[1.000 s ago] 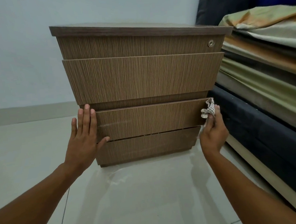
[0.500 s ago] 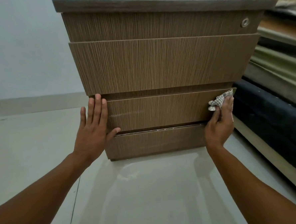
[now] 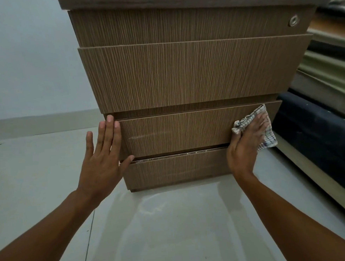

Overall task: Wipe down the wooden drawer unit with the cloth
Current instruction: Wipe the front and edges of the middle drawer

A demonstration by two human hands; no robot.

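Where the pale wall [image 3: 21, 58] meets the glossy tiled floor [image 3: 38, 168] at the far left, a low skirting band runs along the base. Next, the left hand [image 3: 102, 160] lies flat and open, fingers extended and together, against the left edge of the wooden drawer unit [image 3: 184, 73]; its thumb reaches onto the lower corner of the third drawer front [image 3: 178, 133]. The hand grips nothing.

The unit stands on the floor at centre frame. It has four stacked fronts under a darker top panel. The third front stands slightly out from the carcass, and a pale horizontal scuff mark [image 3: 149, 134] crosses its left half. A round metal lock [image 3: 293, 20] sits at the right end of the top front.

At the right end of the third front, the right hand [image 3: 247, 144] presses the checked cloth [image 3: 266, 130] flat against the wood, palm down and fingers spread over the fabric. Cloth corners protrude above and to the right of the fingers.

At the far right, stacked mattresses [image 3: 326, 80] lie just beside the unit.
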